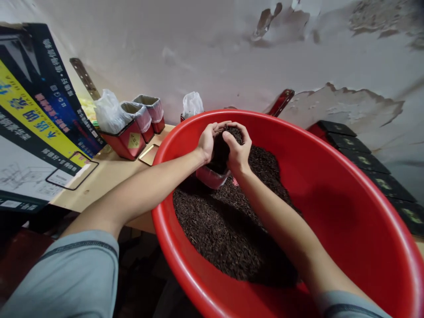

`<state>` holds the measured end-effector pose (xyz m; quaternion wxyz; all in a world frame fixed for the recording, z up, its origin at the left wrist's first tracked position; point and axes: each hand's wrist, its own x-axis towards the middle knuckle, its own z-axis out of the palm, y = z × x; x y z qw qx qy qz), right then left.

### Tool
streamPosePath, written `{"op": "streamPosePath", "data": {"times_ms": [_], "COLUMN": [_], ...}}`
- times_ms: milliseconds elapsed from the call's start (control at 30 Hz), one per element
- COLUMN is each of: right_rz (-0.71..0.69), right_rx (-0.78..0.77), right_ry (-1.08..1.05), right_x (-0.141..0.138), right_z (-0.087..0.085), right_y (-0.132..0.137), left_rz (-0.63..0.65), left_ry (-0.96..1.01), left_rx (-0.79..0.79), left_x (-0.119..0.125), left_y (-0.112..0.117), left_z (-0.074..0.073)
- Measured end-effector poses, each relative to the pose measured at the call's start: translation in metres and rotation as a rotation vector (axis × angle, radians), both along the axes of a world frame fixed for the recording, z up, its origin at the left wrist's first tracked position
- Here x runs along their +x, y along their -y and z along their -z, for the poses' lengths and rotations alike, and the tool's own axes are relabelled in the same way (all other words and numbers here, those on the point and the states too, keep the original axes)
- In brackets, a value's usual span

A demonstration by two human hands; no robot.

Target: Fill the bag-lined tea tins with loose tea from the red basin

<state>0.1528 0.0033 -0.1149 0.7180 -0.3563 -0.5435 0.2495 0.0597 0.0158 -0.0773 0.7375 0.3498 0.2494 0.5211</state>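
Left hand (206, 142): cupped, fingers half curled, dark leaves (236, 131) held against the palm side.
Right hand (240, 148): cupped opposite, thumb over the same leaves; the 2 hands meet at the far fingertips.
Tub (212, 177): small, plastic-lined, directly below the hands, on the leaf bed in the red basin (298, 150); cannot tell whether either hand touches its rim.
Leaf bed (212, 234): spread over the basin floor.
Bench (106, 174), left: 3 lined tins (127, 142) beside a gold lid (149, 154); printed carton (43, 119) nearby.
Beyond basin: white plastic bag (192, 104), near the wall.
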Motion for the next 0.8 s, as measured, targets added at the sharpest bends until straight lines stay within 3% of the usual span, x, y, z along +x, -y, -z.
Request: {"op": "streamPosePath", "data": {"times_ms": [233, 467, 800], "right_rz": [-0.096, -0.156, -0.212], "right_rx": [-0.068, -0.006, 0.099], "right_ry": [-0.054, -0.129, 0.006], "right_x": [0.003, -0.001, 0.000], "right_z": [-0.001, -0.003, -0.006], "right_y": [0.005, 0.009, 0.011], "left_rz": [-0.007, -0.076, -0.049], "left_ry": [0.101, 0.068, 0.013], "left_rx": [-0.099, -0.124, -0.107], "left_x": [0.004, 0.004, 0.003], "left_y": [-0.003, -0.007, -0.008], "left_z": [0.006, 0.009, 0.005]}}
